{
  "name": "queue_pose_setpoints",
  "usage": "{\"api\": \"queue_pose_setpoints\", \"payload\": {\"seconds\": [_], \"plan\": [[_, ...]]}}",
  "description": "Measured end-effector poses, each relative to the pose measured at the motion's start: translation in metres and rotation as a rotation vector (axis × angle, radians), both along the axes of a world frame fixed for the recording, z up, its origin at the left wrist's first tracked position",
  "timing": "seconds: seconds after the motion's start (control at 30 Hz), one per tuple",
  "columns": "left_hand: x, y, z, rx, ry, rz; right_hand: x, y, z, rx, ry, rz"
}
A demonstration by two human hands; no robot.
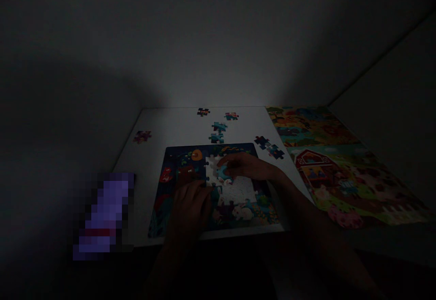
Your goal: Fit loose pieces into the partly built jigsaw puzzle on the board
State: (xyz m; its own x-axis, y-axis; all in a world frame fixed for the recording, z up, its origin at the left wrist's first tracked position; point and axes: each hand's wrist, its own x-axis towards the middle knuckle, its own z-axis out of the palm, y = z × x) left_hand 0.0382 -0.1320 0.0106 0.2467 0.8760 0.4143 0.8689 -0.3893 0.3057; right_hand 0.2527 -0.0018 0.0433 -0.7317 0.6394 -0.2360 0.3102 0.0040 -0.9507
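In dim light, a partly filled jigsaw puzzle (190,166) with a dark blue forest picture lies on a white table. Its middle and right part is a bare pale gap (238,193). My right hand (250,166) is over that gap, its fingers closed on a light blue puzzle piece (223,172) with some white on it. Whether the piece touches the board I cannot tell. My left hand (192,202) rests on the lower left of the puzzle, fingers stretched out flat, close to the gap's left edge.
Loose pieces lie behind the board: teal ones (218,132), an orange one (203,112), a pink one (231,116). A purple piece (142,137) is at left, dark blue ones (269,147) at right. Farm (340,186) and animal (303,125) pictures lie right. A blurred purple object (109,209) is left.
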Motion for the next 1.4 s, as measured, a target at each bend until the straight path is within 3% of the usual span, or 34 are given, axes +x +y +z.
{"api": "queue_pose_setpoints", "payload": {"seconds": [0.2, 0.9, 1.23, 1.4], "plan": [[-0.001, 0.001, 0.000, 0.001, 0.007, -0.014, 0.003, 0.000, -0.002, 0.007, -0.019, 0.039], [-0.001, 0.001, 0.001, -0.009, 0.017, -0.016, 0.019, -0.004, 0.020, 0.020, -0.098, 0.269], [-0.001, 0.001, 0.002, -0.013, 0.025, -0.009, 0.045, -0.032, 0.014, 0.106, -0.115, 0.093], [0.000, 0.001, 0.000, 0.006, 0.012, 0.008, 0.050, -0.036, 0.014, 0.089, -0.164, 0.079]]}}
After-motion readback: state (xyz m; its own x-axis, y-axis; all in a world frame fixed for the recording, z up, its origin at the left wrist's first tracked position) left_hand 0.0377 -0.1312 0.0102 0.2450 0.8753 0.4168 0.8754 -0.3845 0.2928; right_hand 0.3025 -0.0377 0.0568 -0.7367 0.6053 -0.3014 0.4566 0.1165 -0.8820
